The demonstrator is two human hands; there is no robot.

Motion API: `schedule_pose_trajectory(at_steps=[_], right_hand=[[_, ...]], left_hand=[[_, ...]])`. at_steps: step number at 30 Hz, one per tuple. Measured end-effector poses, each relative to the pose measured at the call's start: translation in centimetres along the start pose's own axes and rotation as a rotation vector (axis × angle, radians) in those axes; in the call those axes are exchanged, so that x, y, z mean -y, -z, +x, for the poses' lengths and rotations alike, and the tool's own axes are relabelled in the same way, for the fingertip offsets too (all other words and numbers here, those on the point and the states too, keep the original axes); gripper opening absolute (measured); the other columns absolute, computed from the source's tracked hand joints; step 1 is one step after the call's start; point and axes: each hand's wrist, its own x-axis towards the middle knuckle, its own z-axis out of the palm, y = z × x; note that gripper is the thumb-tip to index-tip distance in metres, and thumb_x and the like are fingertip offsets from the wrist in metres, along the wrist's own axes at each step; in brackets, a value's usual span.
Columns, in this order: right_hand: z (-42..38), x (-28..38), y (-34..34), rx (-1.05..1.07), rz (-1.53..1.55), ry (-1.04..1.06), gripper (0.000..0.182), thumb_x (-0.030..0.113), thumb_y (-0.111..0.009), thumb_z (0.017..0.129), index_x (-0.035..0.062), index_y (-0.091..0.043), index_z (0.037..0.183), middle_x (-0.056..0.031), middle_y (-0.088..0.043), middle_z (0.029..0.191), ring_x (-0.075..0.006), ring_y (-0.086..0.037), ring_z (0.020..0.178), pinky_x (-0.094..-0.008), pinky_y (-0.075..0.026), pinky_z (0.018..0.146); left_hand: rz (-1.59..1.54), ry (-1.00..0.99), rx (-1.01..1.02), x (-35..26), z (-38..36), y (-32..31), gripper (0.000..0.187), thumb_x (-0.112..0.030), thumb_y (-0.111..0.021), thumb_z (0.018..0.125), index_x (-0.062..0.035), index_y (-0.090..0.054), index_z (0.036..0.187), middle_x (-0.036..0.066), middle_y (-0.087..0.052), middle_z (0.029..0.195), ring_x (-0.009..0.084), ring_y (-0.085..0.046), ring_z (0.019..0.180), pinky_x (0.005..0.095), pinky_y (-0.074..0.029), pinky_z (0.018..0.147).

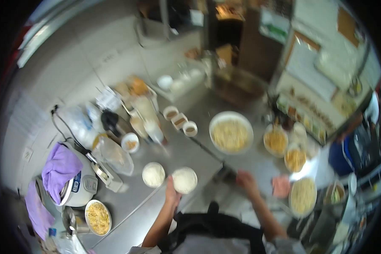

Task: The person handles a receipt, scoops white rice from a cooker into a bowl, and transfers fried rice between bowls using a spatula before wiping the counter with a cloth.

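Note:
My left hand is closed on the near rim of a white bowl of rice. Just left of it stands a second bowl of rice, on the steel counter. My right hand is to the right, blurred, beside a dark object at the counter's edge; whether it touches that object cannot be made out. Beyond the hands sits a large white bowl of pale yellow food. Three small containers of brown seasoning are lined up behind the rice bowls.
A rice cooker with a purple cloth is at the left, near a bowl of yellow shreds. Bottles stand behind. On the right are bowls of yellow food, a pink cloth and an oval bowl.

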Motion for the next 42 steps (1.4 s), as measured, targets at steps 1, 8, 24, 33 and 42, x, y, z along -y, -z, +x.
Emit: schedule_pose_trajectory(at_steps=[1,8,24,33,42], right_hand=[[1.0,-1.5,1.7,0.057,-0.032,0.006,0.032,0.031,-0.057,0.096,0.0052,-0.063,0.115,-0.0027,-0.065,0.092,-0.0110,-0.061,0.080,-0.0264,-0.051,0.074],[2.9,-0.2,1.2,-0.041,0.198,-0.093,0.017,0.016,-0.064,0.091,0.0023,-0.065,0.102,-0.0022,-0.064,0.080,-0.0105,-0.060,0.070,-0.0246,-0.051,0.066],[9.2,1.1,2.0,-0.092,0.242,-0.199,0.054,0.025,-0.057,0.094,0.0096,-0.029,0.137,-0.0154,-0.063,0.097,-0.0273,-0.066,0.079,-0.0398,-0.056,0.070],[14.4,1.1,-0.4,0.019,0.473,-0.238,0.056,0.015,-0.057,0.088,0.0102,-0.029,0.136,-0.0212,-0.056,0.117,-0.0383,-0.064,0.094,-0.0518,-0.057,0.080],[15.0,3.0,1.6,0.302,0.547,-0.198,0.060,0.002,-0.054,0.083,0.0122,-0.030,0.137,-0.0188,-0.050,0.127,-0.0385,-0.061,0.103,-0.0577,-0.055,0.082]], left_hand=[[0.057,-0.044,-0.023,0.0,0.8,-0.9,0.062,-0.054,-0.038,0.098,-0.0026,-0.046,0.133,0.014,-0.056,0.130,0.0275,-0.056,0.117,0.0461,-0.046,0.098],[0.359,-0.181,-0.187,-1.7,7.2,-4.0,0.054,-0.049,-0.036,0.100,-0.0041,-0.049,0.127,0.009,-0.061,0.113,0.0220,-0.065,0.094,0.0402,-0.056,0.074],[1.222,-1.031,-0.224,-7.4,4.8,-10.8,0.030,-0.021,-0.042,0.099,-0.0039,-0.064,0.110,0.017,-0.056,0.114,0.0317,-0.050,0.113,0.0401,-0.035,0.101],[0.991,-0.407,0.210,-2.0,5.3,-14.4,0.024,-0.023,-0.051,0.098,-0.0028,-0.059,0.108,0.013,-0.060,0.102,0.0246,-0.060,0.088,0.0355,-0.048,0.078],[0.137,0.078,0.134,7.6,12.4,-17.1,0.067,-0.010,-0.057,0.089,-0.0088,-0.020,0.145,0.014,-0.056,0.121,0.0295,-0.062,0.103,0.0421,-0.056,0.079]])
